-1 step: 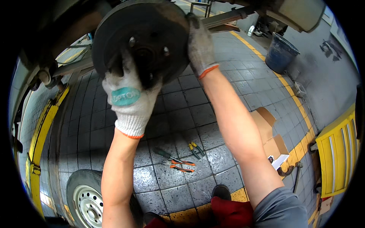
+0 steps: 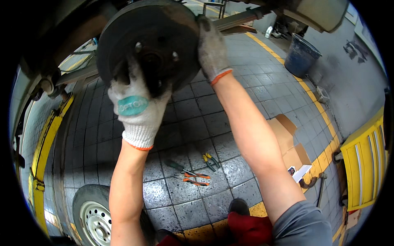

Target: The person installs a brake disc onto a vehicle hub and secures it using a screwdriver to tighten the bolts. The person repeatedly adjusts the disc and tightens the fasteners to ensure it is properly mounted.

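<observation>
A dark, round brake drum (image 2: 176, 37) with wheel studs on its face hangs under the raised vehicle at the top of the view. My left hand (image 2: 137, 96), in a white knit glove with a teal patch, grips the drum at its lower left, fingers reaching up over the face; some fingertips are lost in shadow. Against the right rim, my right hand (image 2: 213, 53) in a soiled grey glove holds the drum from the side, its fingers pointing up and partly hidden.
Below lie a screwdriver (image 2: 176, 166), orange-handled pliers (image 2: 196, 181) and yellow-handled pliers (image 2: 210, 160). A wheel (image 2: 93, 215) rests lower left near a yellow lift arm (image 2: 45, 149). To the right are an opened cardboard box (image 2: 297, 158), a hammer (image 2: 321, 188), a yellow tool cabinet (image 2: 361, 164) and a dark bucket (image 2: 303, 57).
The drum and both hands appear slightly farther left and a little lower in the picture. Both hands keep their places on the drum.
</observation>
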Demonstrator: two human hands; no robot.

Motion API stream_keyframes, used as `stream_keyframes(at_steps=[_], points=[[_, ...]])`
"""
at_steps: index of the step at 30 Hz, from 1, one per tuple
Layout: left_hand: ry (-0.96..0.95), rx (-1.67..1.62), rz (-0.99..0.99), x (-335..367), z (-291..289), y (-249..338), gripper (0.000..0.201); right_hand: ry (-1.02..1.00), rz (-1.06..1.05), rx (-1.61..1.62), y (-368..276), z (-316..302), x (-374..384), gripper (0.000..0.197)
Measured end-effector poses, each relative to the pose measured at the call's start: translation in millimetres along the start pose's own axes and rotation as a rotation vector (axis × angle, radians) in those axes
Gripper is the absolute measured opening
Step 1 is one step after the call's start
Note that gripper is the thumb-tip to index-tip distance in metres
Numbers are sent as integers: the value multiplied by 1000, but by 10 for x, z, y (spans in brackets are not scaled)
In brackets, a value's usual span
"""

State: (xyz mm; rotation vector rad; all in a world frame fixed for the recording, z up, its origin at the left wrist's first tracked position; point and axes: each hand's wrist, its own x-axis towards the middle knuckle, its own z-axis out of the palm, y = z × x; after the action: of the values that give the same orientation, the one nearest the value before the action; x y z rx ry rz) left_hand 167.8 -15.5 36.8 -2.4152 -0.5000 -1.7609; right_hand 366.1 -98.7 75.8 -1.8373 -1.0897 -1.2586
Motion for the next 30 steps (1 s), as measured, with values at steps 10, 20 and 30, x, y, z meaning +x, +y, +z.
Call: stream_keyframes(at_steps=[10,20,30], points=[[22,-19,54,3,4,-28,104,-6,9,92,-25,55,-6,38],[-21,-28,-13,6,-36,31,107,-197,277,231,-61,-48,74,45],[-56,-27,-58,40,-76,54,102,4,8,61,230,234,160,33]])
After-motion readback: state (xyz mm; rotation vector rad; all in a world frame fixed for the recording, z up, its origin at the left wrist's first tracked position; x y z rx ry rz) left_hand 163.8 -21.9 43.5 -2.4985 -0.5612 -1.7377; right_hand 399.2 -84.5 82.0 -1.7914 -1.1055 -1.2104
